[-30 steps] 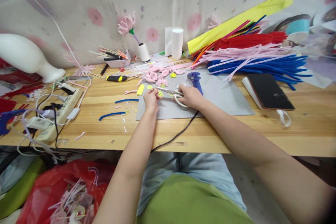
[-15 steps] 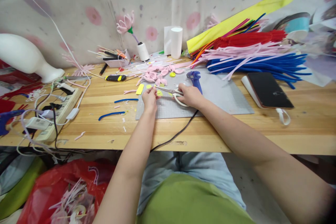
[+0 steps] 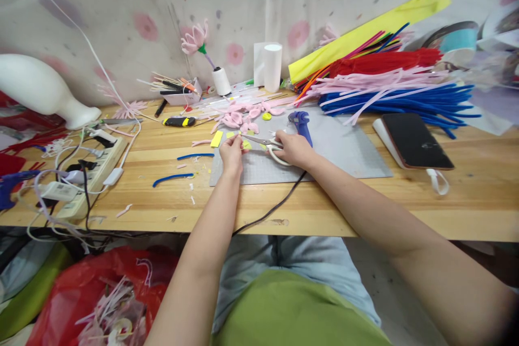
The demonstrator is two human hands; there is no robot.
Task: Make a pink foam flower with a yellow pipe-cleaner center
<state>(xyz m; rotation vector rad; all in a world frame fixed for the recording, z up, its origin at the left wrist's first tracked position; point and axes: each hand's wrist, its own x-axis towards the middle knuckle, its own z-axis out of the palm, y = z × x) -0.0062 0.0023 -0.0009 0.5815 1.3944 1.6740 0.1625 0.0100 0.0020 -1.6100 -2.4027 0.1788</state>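
Observation:
My right hand (image 3: 295, 150) is closed round the white handles of a pair of scissors (image 3: 259, 141), whose blades point left. The blade tips reach the fingertips of my left hand (image 3: 231, 152), which is pinched closed; what it holds is too small to make out. Under both hands lies a grey cutting mat (image 3: 340, 157). Small yellow pieces (image 3: 216, 139) are scattered about my left hand. Just beyond the scissors are pink fuzzy petals (image 3: 233, 119) and a round yellow piece (image 3: 266, 117). A blue glue gun (image 3: 300, 125) rests behind my right hand.
Bundles of blue pipe cleaners (image 3: 397, 100) and other colours lie at the back right. A phone (image 3: 417, 140) leans on the right. Left are a power strip (image 3: 97, 178) with cables and a utility knife (image 3: 178, 121). A pink flower (image 3: 195, 39) stands in a white spool (image 3: 221, 81).
Almost nothing differs. Both hands and the scissors keep the same place, and the whole view has shifted very slightly.

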